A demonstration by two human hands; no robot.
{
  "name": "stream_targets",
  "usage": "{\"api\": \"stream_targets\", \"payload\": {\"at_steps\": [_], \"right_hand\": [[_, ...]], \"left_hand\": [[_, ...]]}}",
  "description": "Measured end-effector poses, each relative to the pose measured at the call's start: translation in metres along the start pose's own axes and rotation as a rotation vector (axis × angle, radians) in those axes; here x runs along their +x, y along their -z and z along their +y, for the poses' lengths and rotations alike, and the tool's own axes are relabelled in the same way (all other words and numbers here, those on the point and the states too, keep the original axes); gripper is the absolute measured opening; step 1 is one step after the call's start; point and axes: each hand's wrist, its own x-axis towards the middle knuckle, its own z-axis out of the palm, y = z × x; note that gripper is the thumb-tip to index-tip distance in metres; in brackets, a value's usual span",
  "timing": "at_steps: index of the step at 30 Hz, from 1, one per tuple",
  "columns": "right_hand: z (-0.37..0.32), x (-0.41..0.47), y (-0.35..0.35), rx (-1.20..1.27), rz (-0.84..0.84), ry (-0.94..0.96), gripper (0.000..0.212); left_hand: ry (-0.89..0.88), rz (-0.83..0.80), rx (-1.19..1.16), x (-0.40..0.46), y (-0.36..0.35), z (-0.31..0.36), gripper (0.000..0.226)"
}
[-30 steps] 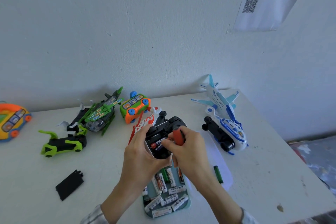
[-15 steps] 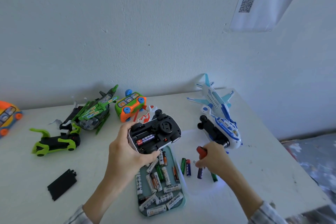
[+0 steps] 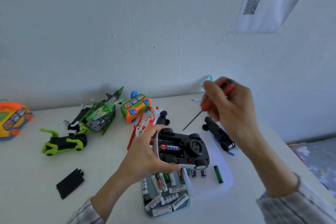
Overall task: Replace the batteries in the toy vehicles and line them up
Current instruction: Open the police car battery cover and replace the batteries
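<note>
My left hand [image 3: 143, 154] grips an upside-down toy car [image 3: 183, 148] with a black underside and white body, held above the table. Its battery bay is uncovered and one battery [image 3: 170, 147] lies inside. My right hand [image 3: 231, 107] is raised to the right and holds a red-handled screwdriver [image 3: 194, 120], its tip pointing down-left toward the car. A teal tray [image 3: 188, 203] of several batteries sits below the car. A few loose batteries [image 3: 218, 174] lie to its right.
A black battery cover [image 3: 70, 183] lies at the left front. Toys stand along the back: orange bus [image 3: 12, 118], green-black car [image 3: 63, 143], green helicopter [image 3: 100, 114], orange-green bus [image 3: 136, 107], red-white toy [image 3: 143, 127], and the blue plane [image 3: 220, 136] behind my right hand.
My right hand lifted from the table by the loose batteries, bringing the screwdriver up above the car. My left hand kept hold of the car, lower and nearer to me than before.
</note>
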Motion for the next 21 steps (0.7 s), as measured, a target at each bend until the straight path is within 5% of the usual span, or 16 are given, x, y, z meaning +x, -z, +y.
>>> {"api": "stream_targets", "payload": {"at_steps": [7,17,21], "right_hand": [[0.013,-0.013,-0.034,-0.002,-0.194,0.095,0.024],[0.016,-0.014,-0.042,-0.146,-0.209,0.197,0.023],[0.012,-0.011,-0.047,-0.220,-0.294,0.219,0.023]], "left_hand": [[-0.033,-0.092,-0.010,-0.001,-0.004,0.011,0.082],[-0.009,-0.114,0.010,-0.004,-0.003,0.012,0.094],[-0.019,-0.145,0.017,-0.004,-0.001,0.017,0.081]]}}
